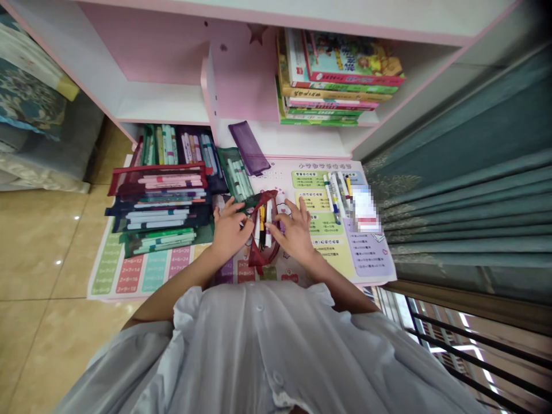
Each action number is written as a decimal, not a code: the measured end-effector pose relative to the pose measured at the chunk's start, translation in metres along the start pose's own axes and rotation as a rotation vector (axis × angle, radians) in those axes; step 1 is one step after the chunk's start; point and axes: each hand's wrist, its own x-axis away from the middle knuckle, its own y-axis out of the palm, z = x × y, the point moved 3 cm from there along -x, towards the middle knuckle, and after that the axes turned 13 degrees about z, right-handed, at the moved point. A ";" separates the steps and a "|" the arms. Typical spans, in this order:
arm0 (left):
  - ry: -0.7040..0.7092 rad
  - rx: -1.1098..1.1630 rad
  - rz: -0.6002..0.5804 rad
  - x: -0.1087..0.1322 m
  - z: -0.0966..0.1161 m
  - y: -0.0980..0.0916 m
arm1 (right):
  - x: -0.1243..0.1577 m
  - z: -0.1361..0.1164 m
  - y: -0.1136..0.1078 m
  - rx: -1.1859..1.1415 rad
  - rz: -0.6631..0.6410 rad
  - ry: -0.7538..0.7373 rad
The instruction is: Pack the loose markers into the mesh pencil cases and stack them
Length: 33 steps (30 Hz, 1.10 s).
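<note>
"Grip, how does it look?"

"Narrow and close in. The left hand (pixel 228 233) and right hand (pixel 295 233) meet over a red mesh pencil pouch (pixel 259 259) at lower centre of the frame, with fingers curled toward its open mouth. Whether either hand truly pinches it, I cannot tell (the fingertips crowd that spot)."

"What's inside?"

"Pens (pixel 262 227), yellow and white among them, packed upright in the mouth."

"Which step would you call this?"

"Judging by the hands, work at the pouch's mouth. Any next move there calls for careful fingertip work, as the pens sit tight."

"And further out?"

"The pouch lies on a printed multiplication poster (pixel 328 261). Left of centre sit stacked mesh pouches of markers (pixel 157 201), with a green mesh pouch (pixel 235 175) and a purple pouch (pixel 249 148) above the hands. Loose markers (pixel 335 198) lie to the right, beside a blurred card (pixel 365 210). Books (pixel 340 75) fill a pink-and-white shelf unit (pixel 159 98) along the top, and a teal curtain (pixel 457 201) hangs at right."
</note>
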 end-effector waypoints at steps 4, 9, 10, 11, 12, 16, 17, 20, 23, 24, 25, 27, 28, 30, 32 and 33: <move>-0.003 0.002 -0.003 0.000 -0.001 0.000 | -0.020 0.041 -0.014 0.102 0.126 0.097; 0.006 0.011 -0.004 0.000 -0.001 0.001 | -0.044 0.115 -0.021 0.388 0.195 0.379; 0.008 0.013 -0.005 0.000 -0.002 0.001 | -0.046 0.125 -0.020 0.414 0.181 0.397; 0.009 0.014 -0.004 0.000 -0.002 0.001 | -0.047 0.134 -0.018 0.432 0.169 0.402; 0.010 0.014 -0.002 0.000 -0.002 0.001 | -0.047 0.140 -0.016 0.445 0.158 0.400; 0.013 0.014 0.008 0.000 -0.003 0.000 | -0.045 0.149 -0.010 0.480 0.131 0.389; 0.012 0.014 0.007 0.000 -0.003 0.000 | -0.045 0.149 -0.010 0.485 0.124 0.390; 0.006 0.013 -0.002 -0.001 -0.002 -0.001 | -0.046 0.150 -0.008 0.498 0.105 0.392; 0.000 0.010 -0.006 0.000 -0.001 -0.001 | -0.048 0.148 -0.007 0.497 0.076 0.388; -0.002 0.007 -0.005 0.000 -0.002 0.000 | -0.049 0.145 -0.008 0.489 0.072 0.381; -0.002 0.003 -0.004 0.000 -0.002 0.000 | -0.049 0.141 -0.009 0.478 0.076 0.372; 0.004 0.000 -0.002 0.000 -0.003 0.001 | -0.049 0.129 -0.014 0.445 0.112 0.349; 0.008 0.000 -0.002 0.000 -0.003 0.002 | -0.048 0.121 -0.017 0.420 0.136 0.333; 0.012 0.001 0.001 0.000 -0.004 0.002 | -0.045 0.103 -0.025 0.348 0.168 0.289; 0.010 0.000 0.004 0.000 -0.004 0.002 | -0.041 0.082 -0.032 0.257 0.172 0.224; 0.007 -0.002 0.005 0.000 -0.004 0.001 | -0.038 0.072 -0.035 0.210 0.170 0.190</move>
